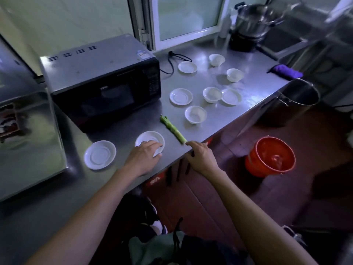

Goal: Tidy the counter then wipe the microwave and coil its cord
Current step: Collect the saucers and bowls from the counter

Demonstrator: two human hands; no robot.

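Lower centre: left hand (145,154) lies on the near rim of a white bowl (150,141), fingers curled over the edge, gripping it. Right hand (200,156) at the counter (254,96) front edge, fingers bent down over the lip, fingertips just beside the pale end of a green vegetable stalk (172,128); can't tell if it touches the stalk, holds nothing visible. White saucer (100,154) left of the bowl. Microwave (104,81), black front, grey top, sits centre-left, door closed. Its black cord (174,61) lies loose on the counter behind its right side, plug near the window. More white bowls and saucers scattered mid-right of the counter. Purple cloth (286,72) at the counter's far right edge. Orange bucket (271,156) on the floor, right. Steel pot (252,21) upper right.
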